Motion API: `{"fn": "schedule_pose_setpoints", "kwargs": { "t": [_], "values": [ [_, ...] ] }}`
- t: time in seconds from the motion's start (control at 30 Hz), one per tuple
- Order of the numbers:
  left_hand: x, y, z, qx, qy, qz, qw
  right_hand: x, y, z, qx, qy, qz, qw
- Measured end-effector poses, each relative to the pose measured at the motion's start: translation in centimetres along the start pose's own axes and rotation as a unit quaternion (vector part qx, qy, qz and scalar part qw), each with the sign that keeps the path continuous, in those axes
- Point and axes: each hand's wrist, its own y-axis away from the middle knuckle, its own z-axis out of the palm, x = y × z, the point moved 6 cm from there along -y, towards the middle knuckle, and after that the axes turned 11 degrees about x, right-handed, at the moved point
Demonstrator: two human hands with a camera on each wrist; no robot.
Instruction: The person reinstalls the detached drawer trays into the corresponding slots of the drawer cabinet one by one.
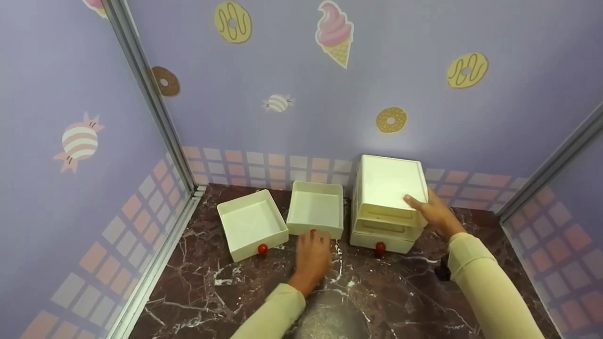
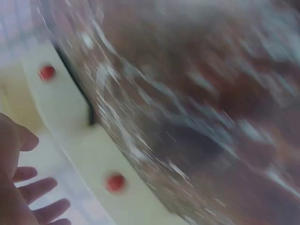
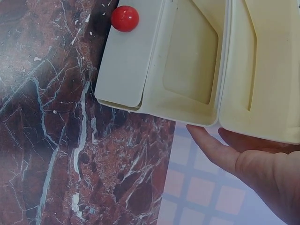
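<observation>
A small cream drawer cabinet (image 1: 391,179) stands against the back wall. Its bottom drawer (image 3: 124,65) with a red knob (image 3: 125,18) is in place, while the two slots above have no drawers. My right hand (image 1: 435,214) holds the cabinet at its upper right side, thumb over the top edge and fingers along the side wall. Two pulled-out cream drawers lie left of it: a near-upright middle one (image 1: 316,205) and a slanted left one (image 1: 252,226). My left hand (image 1: 313,256), blurred, is at the front of the middle drawer, its fingers loose and spread in the left wrist view.
Dark red marble with white veins (image 1: 377,301) forms the surface. Purple panels with sweets pictures (image 1: 301,70) rise at the back and both sides, joined by metal corner strips (image 1: 150,94). The left drawer's red knob (image 1: 263,248) points toward me.
</observation>
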Motion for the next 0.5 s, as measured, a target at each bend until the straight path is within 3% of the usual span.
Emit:
{"fn": "schedule_pose_setpoints", "kwargs": {
  "t": [0.17,0.27,0.4,0.5],
  "values": [
    [-6.9,0.5,1.3,-0.056,-0.047,-0.088,0.9934,1.9,-0.9,-0.1,0.002,-0.007,0.034,0.999],
    [-10.0,1.3,1.6,-0.085,-0.098,-0.112,0.9851,1.6,-0.6,0.0,-0.002,-0.014,0.06,0.998],
    [-12.4,2.6,1.1,-0.056,-0.128,-0.11,0.984,0.5,0.1,0.0,-0.008,-0.022,0.068,0.997],
    [-13.3,3.6,1.1,-0.034,-0.113,-0.1,0.9879,0.2,0.4,0.0,-0.013,-0.028,0.073,0.997]
  ]
}}
